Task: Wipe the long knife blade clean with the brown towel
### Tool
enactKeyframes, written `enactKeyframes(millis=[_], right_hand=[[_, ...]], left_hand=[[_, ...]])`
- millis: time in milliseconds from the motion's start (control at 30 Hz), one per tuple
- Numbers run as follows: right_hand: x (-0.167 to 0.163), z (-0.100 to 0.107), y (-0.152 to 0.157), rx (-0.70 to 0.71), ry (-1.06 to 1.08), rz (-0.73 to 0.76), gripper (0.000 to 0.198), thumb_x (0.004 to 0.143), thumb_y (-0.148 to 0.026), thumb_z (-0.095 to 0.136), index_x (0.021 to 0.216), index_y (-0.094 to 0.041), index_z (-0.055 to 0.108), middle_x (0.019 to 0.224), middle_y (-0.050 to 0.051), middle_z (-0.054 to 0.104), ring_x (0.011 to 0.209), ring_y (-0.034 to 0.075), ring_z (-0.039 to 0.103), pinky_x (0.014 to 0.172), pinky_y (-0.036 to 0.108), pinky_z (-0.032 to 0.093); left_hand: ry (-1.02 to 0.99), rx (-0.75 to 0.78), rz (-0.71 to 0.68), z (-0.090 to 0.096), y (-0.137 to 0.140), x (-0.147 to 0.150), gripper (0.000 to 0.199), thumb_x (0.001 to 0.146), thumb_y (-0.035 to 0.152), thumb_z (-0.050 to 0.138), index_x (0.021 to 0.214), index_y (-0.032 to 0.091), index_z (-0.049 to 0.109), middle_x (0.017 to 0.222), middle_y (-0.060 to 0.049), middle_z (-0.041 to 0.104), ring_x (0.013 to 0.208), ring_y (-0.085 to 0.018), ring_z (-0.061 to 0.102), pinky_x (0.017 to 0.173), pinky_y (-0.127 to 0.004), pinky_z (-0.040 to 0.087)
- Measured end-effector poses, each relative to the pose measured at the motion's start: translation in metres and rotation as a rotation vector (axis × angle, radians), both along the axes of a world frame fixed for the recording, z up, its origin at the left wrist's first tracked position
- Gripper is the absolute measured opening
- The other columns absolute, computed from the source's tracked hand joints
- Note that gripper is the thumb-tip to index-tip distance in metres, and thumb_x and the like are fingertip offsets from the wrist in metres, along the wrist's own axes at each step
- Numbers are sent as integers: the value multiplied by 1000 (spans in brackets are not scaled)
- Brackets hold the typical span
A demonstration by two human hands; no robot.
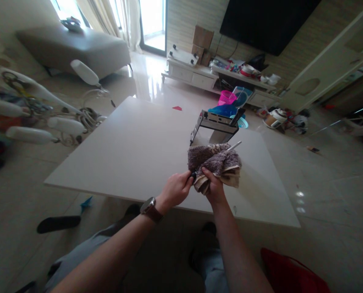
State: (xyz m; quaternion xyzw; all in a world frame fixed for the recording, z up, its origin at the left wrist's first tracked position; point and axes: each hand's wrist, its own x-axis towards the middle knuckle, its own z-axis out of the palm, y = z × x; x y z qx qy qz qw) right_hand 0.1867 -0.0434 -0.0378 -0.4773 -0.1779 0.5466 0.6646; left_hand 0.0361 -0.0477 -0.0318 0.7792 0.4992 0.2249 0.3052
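Observation:
My left hand [175,189], with a watch on its wrist, grips the dark handle of a knife [235,145]. The knife's metal tip sticks out past the far side of a brown towel [215,162]. My right hand [213,187] clutches the bunched towel, which is wrapped around the blade. Both hands are above the near edge of a white table [138,150]. Just beyond the towel a metal rack [216,124] stands on the table.
A small red scrap [177,108] lies at the table's far side. On the left floor lies a white chandelier-like lamp [47,118]. A grey sofa [74,47], TV cabinet [218,75], pink basket [227,97] and kettle [277,116] stand beyond. A red bag [291,272] sits near my right leg.

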Motion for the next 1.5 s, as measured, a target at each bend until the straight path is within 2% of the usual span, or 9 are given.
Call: enactKeyframes(millis=[200, 300, 400, 567, 733, 1033, 1233, 1367, 1500], right_hand=[[9, 8, 7, 2, -12, -120, 37, 62, -22, 89, 94, -19, 72, 91, -2, 78, 80, 15, 74, 73, 26, 63], [13, 10, 6, -5, 53, -79, 31, 64, -23, 87, 90, -18, 71, 85, -2, 77, 72, 14, 73, 68, 26, 62], [9, 9, 3, -45, 82, -9, 30, 63, -26, 87, 87, -16, 71, 81, -1, 77, 68, 14, 71, 64, 25, 61], [0, 2, -1, -9, -22, -18, 37, 59, -22, 92, 90, -17, 73, 89, -1, 78, 80, 15, 74, 75, 27, 62], [9, -11, -1, 16, -172, -40, 37, 61, -18, 91, 94, -19, 75, 97, -3, 79, 92, 15, 74, 85, 27, 62], [20, 2, -2, 35, -86, -68, 29, 64, -22, 89, 88, -19, 72, 88, -2, 76, 79, 14, 73, 73, 26, 63], [12, -7, -5, 76, -156, 69, 29, 66, -21, 88, 91, -18, 73, 88, -1, 77, 89, 18, 74, 80, 30, 62], [6, -7, -3, 42, -113, 30, 34, 64, -23, 90, 93, -18, 73, 89, -1, 78, 82, 17, 74, 75, 28, 63], [17, 1, 5, 38, -19, -136, 33, 62, -19, 88, 89, -20, 69, 86, -3, 76, 70, 14, 72, 66, 25, 63]], left_hand=[[151, 74, 21, 1, 4, 0, 31, 106, 39, 38, 96, 21, 61, 86, -10, 73, 74, -25, 65, 62, -35, 27], [169, 104, 26, 0, 4, 1, 27, 105, 37, 41, 97, 20, 60, 88, -10, 74, 75, -25, 66, 62, -35, 27], [124, 115, 36, -2, 3, 3, 21, 104, 32, 44, 97, 20, 59, 91, -10, 74, 78, -25, 67, 64, -35, 30], [86, 114, 46, -2, 1, 5, 16, 102, 28, 47, 102, 20, 61, 95, -11, 76, 82, -26, 69, 67, -35, 35], [24, 81, 16, -2, 0, 2, 20, 103, 31, 44, 99, 20, 60, 88, -9, 74, 75, -24, 67, 65, -35, 32], [-51, 58, 5, 5, -3, -4, 29, 103, 38, 44, 83, 21, 57, 73, -7, 67, 65, -20, 56, 64, -34, 28], [-162, 18, 41, 5, -2, -1, 26, 102, 35, 44, 88, 20, 61, 76, -6, 69, 64, -18, 55, 64, -32, 30], [-102, 33, 26, 6, -1, -5, 28, 102, 38, 45, 85, 21, 60, 72, -6, 67, 63, -19, 55, 63, -33, 27], [6, 56, 16, 8, -1, -14, 32, 102, 41, 44, 83, 21, 60, 70, -6, 65, 62, -20, 54, 62, -35, 23]])
